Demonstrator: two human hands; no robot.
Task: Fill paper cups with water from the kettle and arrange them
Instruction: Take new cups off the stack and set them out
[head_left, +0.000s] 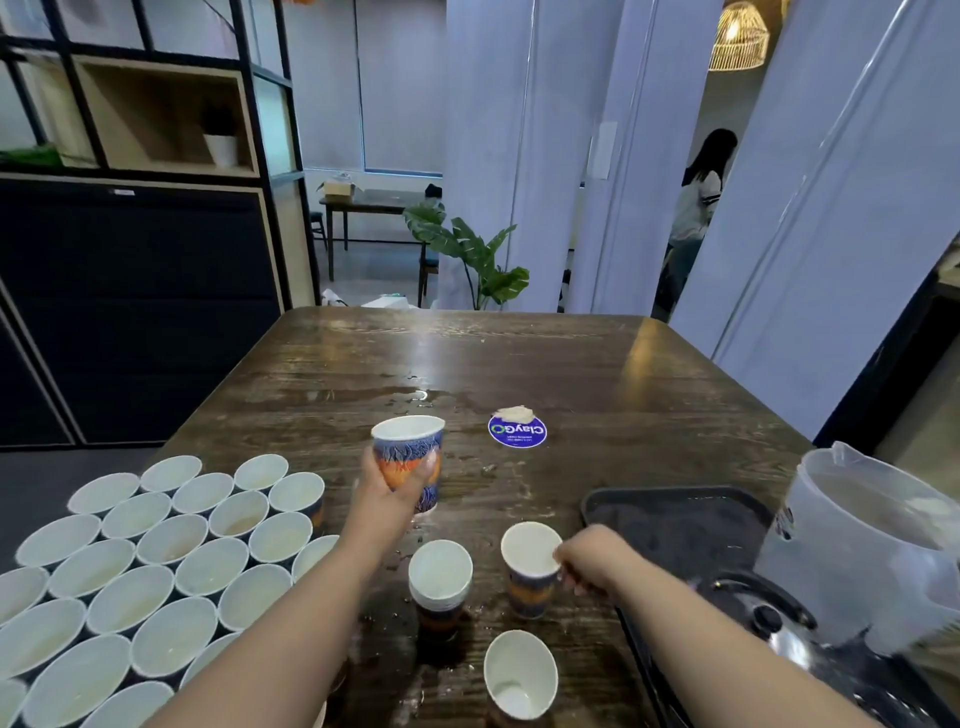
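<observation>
My left hand (387, 496) grips a blue-and-orange paper cup (410, 452) and holds it just above the wooden table (597, 374). My right hand (589, 558) pinches the rim of a second cup (530, 564) standing on the table. Between my arms stands a short stack of cups (440, 577), and one more single cup (519, 673) sits nearer to me. Several cups (156, 561) are packed in rows at the left. The steel kettle (779, 631) with its black handle rests on the dark tray (680, 525) at the right.
A clear plastic jug (872, 540) stands on the tray's right side. A round blue sticker (518, 430) and spilled water (415, 395) mark the table's middle. Cabinets are at the left, a plant and a person stand beyond the table.
</observation>
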